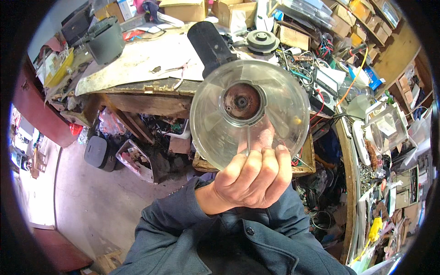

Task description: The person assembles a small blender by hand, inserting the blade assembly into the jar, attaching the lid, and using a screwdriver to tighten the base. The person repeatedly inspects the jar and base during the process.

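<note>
Head view: the left hand (252,178) has its fingers clamped on the low side of a clear bowl (279,105), up by the bench (149,87). Right hand: too hidden to tell. Maybe it's looking time; turning it next needs steady fingers.

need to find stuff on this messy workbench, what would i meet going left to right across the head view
Yellow plastic basin → dark grey cylindrical tub → clear round plastic bowl → clear boxy plastic container

One large clear bowl (293,94), one black tube (207,45), one dark grey tub (104,45) and one yellow basket (63,71) were there.
</note>
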Demonstrator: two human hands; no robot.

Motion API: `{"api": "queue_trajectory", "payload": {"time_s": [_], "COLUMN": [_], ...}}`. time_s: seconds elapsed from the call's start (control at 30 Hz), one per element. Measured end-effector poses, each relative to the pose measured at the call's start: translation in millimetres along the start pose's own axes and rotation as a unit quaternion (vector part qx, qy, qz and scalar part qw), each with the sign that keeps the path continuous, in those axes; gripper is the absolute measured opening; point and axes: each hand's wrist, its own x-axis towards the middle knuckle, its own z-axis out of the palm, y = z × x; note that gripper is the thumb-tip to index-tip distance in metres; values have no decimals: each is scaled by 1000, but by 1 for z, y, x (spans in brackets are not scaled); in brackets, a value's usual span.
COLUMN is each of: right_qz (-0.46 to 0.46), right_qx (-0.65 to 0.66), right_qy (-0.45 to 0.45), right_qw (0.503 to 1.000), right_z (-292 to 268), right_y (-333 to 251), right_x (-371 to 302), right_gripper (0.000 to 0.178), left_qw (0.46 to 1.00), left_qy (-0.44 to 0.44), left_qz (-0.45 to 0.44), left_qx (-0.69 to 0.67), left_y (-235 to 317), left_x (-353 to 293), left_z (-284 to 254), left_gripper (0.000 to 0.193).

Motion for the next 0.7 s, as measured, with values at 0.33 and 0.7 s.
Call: {"api": "queue_trajectory", "payload": {"time_s": [0.33,0.7], "right_qz": [53,62], "right_qx": [-43,-65], "right_qy": [58,57], "right_qw": [996,994], "right_z": [-12,-16], "right_y": [-9,-13], "right_x": [20,27], "right_gripper": [45,38], "left_qw": [997,994], "left_qy": [66,99], "left_qz": [17,4], "left_qx": [33,36], "left_y": [2,3], "left_x": [-11,-20], "left_z": [15,25], "left_gripper": [26,33]}}
